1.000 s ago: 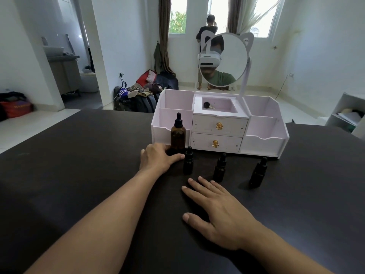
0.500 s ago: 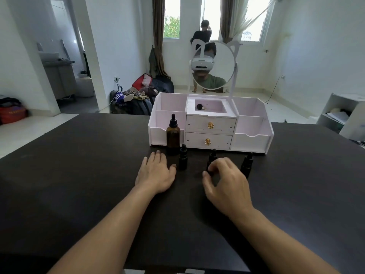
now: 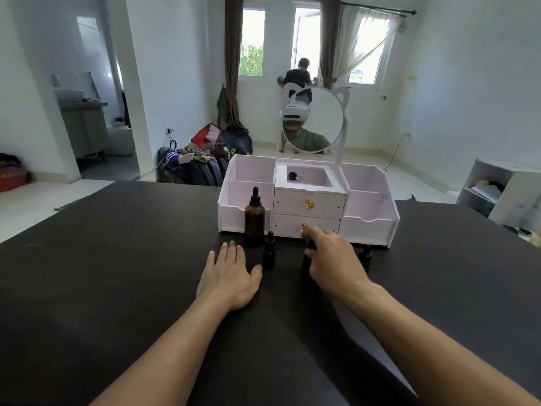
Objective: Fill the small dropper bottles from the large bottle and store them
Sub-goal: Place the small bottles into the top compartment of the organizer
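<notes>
A large amber dropper bottle [image 3: 254,219] stands upright on the black table [image 3: 117,273], just in front of the white organizer [image 3: 369,222]. Three small black dropper bottles stand in a row before it: the left one [image 3: 268,251], the middle one [image 3: 306,260] and the right one [image 3: 365,257]. My left hand [image 3: 229,272] lies flat on the table, fingers straight, its thumb close to the left small bottle. My right hand [image 3: 332,253] curls round the middle small bottle and hides most of it.
The organizer has two drawers with gold knobs [image 3: 309,204], open side compartments and a round mirror [image 3: 313,124] on top. A small black dropper bulb [image 3: 293,176] lies in its top tray. A white shelf unit [image 3: 503,189] stands at the right beyond the table.
My right hand lifted off the table, moved forward and closed round the middle small bottle. My left hand drew back from the large bottle and stays flat on the table.
</notes>
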